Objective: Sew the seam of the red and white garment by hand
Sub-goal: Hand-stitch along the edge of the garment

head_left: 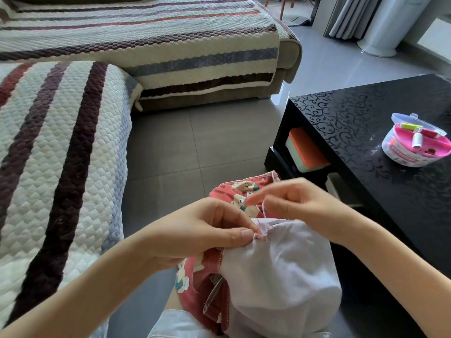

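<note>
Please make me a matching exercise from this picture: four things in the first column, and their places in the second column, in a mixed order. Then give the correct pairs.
Things
1. sewing kit
2. orange-topped box
3. red and white garment
4. striped cover

Places
A. on the sofa
B. pinched at the seam by the left hand
C. on top of the black table
D. on the black table's lower shelf

Pairs: 1-C; 2-D; 3-B; 4-A
</note>
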A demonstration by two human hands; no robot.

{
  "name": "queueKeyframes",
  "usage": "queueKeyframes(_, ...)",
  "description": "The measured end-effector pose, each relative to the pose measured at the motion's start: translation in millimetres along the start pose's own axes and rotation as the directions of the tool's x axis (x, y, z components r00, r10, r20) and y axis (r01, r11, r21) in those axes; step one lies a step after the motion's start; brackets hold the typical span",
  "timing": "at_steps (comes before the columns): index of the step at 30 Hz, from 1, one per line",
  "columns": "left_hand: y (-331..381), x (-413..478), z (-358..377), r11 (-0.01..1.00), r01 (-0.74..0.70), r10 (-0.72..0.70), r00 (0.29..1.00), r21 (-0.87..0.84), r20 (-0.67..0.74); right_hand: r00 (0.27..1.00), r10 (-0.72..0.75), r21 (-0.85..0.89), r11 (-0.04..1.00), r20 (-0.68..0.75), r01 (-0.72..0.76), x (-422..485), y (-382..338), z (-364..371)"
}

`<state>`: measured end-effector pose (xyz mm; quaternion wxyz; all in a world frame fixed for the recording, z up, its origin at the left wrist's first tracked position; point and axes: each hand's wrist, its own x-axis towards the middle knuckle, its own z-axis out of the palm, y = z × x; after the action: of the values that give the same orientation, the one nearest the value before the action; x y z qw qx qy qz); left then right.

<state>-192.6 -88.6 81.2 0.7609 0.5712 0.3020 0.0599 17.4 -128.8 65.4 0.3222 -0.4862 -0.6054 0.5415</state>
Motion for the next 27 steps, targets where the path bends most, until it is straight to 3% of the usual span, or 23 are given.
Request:
queueKeyframes(2,1.2,-0.4,0.1,1.0,-0.009,0.009,1.0,0.004,0.007,0.996,0.005,-0.025,1.0,0.089,-0.002,-8.1,-4.1,9.3)
queueKeyframes(6,1.3,-0.3,1.5,1.0,-0.004,0.003,1.0,0.028,0.021,0.997,-0.027,0.065,0.998,0.076,0.022,-11.0,-6.3,8.9)
queueKeyframes(12,4.3,-2.4,5.0,0.999,0.024,-0.026,0.998,0.033,0.056,0.997,-0.008,0.094,0.995,-0.083,0.016,-4.5,-2.0,-1.1)
queueKeyframes(19,2.5,-3.3,5.2,0.998,0.041,-0.046,0.994,0.05,0.095,0.927,-0.066,-0.249,0.968,-0.369,-0.03,7.2,15.7,-3.9)
queueKeyframes(27,3.8,-4.8,7.4,0.999,0.049,-0.049,0.993,0.008,0.106,0.848,-0.118,-0.46,0.874,-0.517,-0.159,15.2,44.0,-23.1)
